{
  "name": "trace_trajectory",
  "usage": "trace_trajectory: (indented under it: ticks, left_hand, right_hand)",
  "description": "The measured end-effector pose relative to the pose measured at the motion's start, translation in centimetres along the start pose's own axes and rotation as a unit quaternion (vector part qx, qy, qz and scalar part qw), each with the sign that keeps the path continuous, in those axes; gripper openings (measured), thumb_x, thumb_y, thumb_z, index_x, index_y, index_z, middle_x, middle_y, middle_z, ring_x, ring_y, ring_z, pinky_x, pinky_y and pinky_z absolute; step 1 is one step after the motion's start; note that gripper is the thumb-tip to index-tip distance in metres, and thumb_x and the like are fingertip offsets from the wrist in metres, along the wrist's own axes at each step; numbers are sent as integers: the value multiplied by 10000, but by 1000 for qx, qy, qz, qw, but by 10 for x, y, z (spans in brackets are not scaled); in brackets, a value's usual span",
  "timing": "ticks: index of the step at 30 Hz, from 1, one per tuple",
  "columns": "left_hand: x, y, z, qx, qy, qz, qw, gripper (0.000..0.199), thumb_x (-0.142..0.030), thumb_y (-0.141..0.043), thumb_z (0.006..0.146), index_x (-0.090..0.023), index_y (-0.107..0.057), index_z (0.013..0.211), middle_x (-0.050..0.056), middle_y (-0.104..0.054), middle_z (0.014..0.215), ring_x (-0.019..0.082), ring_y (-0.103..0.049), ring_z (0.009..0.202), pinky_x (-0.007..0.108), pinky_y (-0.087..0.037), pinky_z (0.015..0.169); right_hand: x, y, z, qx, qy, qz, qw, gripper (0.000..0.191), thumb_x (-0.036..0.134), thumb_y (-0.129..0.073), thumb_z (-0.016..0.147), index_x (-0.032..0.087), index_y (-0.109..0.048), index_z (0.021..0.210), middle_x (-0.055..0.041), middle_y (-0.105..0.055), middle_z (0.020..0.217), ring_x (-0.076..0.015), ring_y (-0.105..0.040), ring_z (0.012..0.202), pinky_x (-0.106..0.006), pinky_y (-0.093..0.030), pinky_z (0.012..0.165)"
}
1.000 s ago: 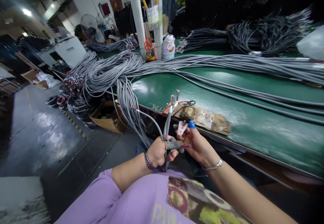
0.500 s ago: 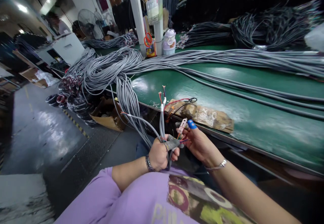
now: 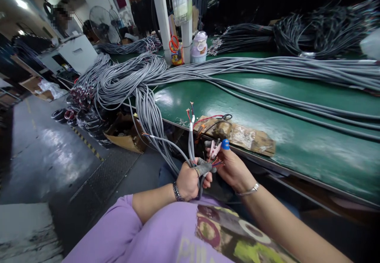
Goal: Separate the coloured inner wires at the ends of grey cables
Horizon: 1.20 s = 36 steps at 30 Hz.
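My left hand [image 3: 190, 180] is closed around grey cables [image 3: 191, 140], with grey covers on some fingertips. Stripped red, blue and dark wire ends [image 3: 217, 162] poke out past its thumb toward my right hand. Between the fingers of my right hand [image 3: 236, 170], whose thumb has a blue cover, is a small pale pink clip [image 3: 215, 150], like a clothes peg. It sits right above the stripped wires; whether its jaws touch a wire is too small to tell. Two cable ends with white sleeves stand upright above my left hand, and another cable end [image 3: 151, 136] points left.
A worn wooden block [image 3: 252, 138] with red and black leads lies at the edge of the green bench [image 3: 178, 100]. Long grey cable bundles [image 3: 130, 75] cross the bench and hang over its edge. Behind stand a post, red-handled scissors [image 3: 173, 44] and a lilac bottle [image 3: 199, 48].
The pink clip has turned in my right hand, from showing flat to showing its V-shaped side with the legs spread. My left hand keeps its hold on the cables.
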<state>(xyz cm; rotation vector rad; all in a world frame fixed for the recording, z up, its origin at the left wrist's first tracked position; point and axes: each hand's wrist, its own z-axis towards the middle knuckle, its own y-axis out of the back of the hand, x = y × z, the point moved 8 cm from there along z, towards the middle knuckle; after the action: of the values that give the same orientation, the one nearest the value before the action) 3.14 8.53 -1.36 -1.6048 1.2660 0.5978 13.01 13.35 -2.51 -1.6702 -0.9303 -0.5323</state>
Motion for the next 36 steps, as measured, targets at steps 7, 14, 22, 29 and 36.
trace_trajectory:
  ticks: [7,14,22,29,36]
  left_hand:
    - [4,0,-1,7,-1,1,1000,389,-470,-752,588,-146,-539,626,-15,-548,446,74,-440,320,188,-275,324]
    - [2,-2,-3,21,-9,-13,1000,394,-469,-759,579,-149,-534,627,-13,-552,445,78,-441,320,188,-283,324]
    - [2,-2,2,3,3,-2,1000,338,-429,-726,605,-137,-561,643,-16,-536,440,71,-437,321,183,-261,328]
    - [4,0,-2,9,2,10,1000,397,-476,-749,578,-148,-530,623,-13,-549,442,75,-446,315,180,-276,319]
    - [2,3,-7,11,-43,8,999,409,-487,-754,611,-152,-519,630,-16,-562,462,74,-466,333,173,-312,329]
  right_hand:
    - [-3,1,5,-17,-18,76,997,417,552,-799,573,166,-709,705,-15,-665,629,-105,-552,522,-205,-475,480]
    - [-3,-1,5,3,-13,79,997,430,556,-788,588,154,-702,713,-15,-670,620,-101,-561,500,-203,-472,463]
    - [-2,-5,5,21,-7,76,997,411,556,-762,635,156,-690,697,-5,-649,577,-102,-547,479,-223,-469,469]
    - [-5,-8,0,54,-30,73,995,451,643,-682,666,196,-653,720,-6,-644,612,-122,-558,500,-246,-476,489]
    - [0,-6,-4,62,-48,53,996,321,511,-703,731,192,-672,749,-6,-658,667,-118,-555,546,-244,-469,527]
